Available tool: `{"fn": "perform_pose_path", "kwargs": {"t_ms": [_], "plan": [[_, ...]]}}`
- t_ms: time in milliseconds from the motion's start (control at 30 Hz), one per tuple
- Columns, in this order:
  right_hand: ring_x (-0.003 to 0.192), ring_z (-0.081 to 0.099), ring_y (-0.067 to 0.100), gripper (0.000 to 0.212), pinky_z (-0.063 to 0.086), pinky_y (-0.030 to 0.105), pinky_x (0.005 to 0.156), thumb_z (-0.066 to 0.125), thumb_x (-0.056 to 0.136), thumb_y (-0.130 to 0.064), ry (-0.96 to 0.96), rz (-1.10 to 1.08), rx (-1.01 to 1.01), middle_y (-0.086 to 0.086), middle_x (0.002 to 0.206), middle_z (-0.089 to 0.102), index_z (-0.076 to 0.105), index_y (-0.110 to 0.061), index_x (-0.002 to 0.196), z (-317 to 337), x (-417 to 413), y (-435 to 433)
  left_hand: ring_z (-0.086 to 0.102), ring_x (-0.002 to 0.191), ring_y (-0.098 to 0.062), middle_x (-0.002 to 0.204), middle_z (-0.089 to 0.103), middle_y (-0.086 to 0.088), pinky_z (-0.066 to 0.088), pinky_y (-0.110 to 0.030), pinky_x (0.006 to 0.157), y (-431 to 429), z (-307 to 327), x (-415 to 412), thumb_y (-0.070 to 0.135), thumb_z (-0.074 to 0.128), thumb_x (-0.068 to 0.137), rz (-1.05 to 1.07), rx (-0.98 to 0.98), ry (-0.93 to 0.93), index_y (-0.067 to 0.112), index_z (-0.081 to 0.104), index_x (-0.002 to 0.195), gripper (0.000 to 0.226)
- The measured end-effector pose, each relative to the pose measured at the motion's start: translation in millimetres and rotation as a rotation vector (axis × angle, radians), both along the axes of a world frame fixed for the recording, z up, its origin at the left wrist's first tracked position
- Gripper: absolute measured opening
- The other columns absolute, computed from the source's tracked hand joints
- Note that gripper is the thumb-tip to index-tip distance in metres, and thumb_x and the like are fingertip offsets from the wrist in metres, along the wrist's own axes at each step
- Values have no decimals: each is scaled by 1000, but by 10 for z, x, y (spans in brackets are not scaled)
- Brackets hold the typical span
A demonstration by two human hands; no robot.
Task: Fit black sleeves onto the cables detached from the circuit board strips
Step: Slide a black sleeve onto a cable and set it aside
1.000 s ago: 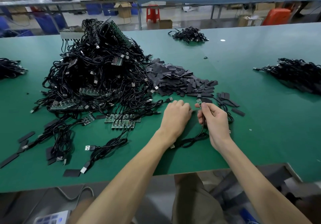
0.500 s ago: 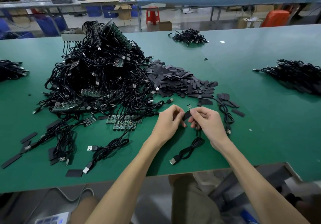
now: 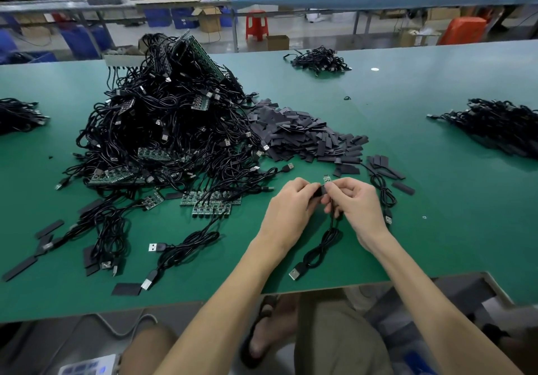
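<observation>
Black sleeve (image 3: 318, 193), short and flat, is held between my hands above the green desk (image 3: 454, 217), near its front edge. My left hand (image 3: 291, 208) pinches the sleeve. My right hand (image 3: 358, 203) pinches the cable (image 3: 320, 246) just behind its small green tip (image 3: 326, 178), which pokes up past my fingers. The cable hangs in a loose coil, and its plug (image 3: 297, 272) lies on the desk. I judge the sleeve mouth should stay square to the tip, then slide on steadily without bending it. Spare sleeves (image 3: 305, 139) lie heaped beyond.
</observation>
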State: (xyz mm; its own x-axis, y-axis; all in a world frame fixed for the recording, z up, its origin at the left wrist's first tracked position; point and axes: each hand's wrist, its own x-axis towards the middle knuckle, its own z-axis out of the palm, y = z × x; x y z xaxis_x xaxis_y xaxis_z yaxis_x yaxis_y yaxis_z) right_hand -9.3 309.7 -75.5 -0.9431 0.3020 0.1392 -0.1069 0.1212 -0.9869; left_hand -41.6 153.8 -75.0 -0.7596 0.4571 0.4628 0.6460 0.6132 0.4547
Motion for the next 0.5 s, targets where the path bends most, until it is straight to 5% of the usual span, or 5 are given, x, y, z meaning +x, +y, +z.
{"fn": "perform_pose_path", "kwargs": {"t_ms": [367, 500], "plan": [[64, 60, 7, 11, 48, 16, 61, 73, 94, -19, 67, -10, -63, -5, 74, 72, 79, -27, 90, -12, -18, 30, 63, 79, -1, 91, 70, 11, 50, -16, 78, -114, -20, -151, 19, 78, 89, 73, 357, -272, 16, 78, 114, 25], [69, 63, 6, 13, 51, 15, 69, 74, 93, -13, 86, 24, -59, -5, 79, 75, 80, -24, 96, -10, -27, 46, 62, 70, 3, 88, 72, 13, 52, -19, 77, -142, -27, -156, 17, 78, 88, 76, 430, -319, 18, 80, 107, 19]]}}
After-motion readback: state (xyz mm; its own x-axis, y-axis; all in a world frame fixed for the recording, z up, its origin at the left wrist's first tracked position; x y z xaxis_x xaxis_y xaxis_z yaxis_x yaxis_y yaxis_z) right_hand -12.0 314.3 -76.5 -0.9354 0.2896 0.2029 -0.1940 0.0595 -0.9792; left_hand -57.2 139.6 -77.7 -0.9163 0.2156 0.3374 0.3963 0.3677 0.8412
